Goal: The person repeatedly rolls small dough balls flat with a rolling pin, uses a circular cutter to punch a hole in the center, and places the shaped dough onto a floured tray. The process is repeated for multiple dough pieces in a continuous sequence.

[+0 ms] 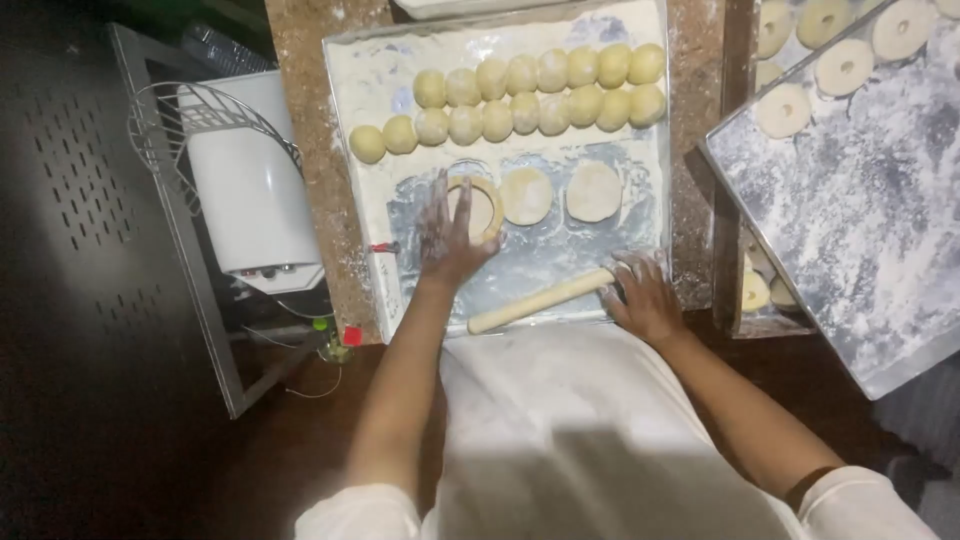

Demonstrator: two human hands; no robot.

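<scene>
Flour-dusted metal sheet [520, 265] covers the brown speckled desk [320, 180] in front of you; a second floured tray [850, 210] with ring-shaped dough pieces [843, 66] sits to the right, well apart from your work.

Your left hand [452, 232] lies flat, fingers spread, on the leftmost dough disc [480, 207]; its grip closes on nothing. Two more flattened discs [527, 195] lie just beside it to the right. Your right hand [642, 295] rests on the right end of the wooden rolling pin [545, 300], fingers curled loosely over it; whether they wrap fully around cannot be told.

Handling notes:
- Disc: judged soft, light and easily stretched or torn. Lift from under the edge with flat fingers; do not pinch.
- Flour coating likely keeps it from sticking.
- Rolling pin: stiff, light, prone to roll on the floured sheet. Hold near the ends.
- Dough balls [525, 95], two rows at the far side: soft, dent under pressure.
</scene>
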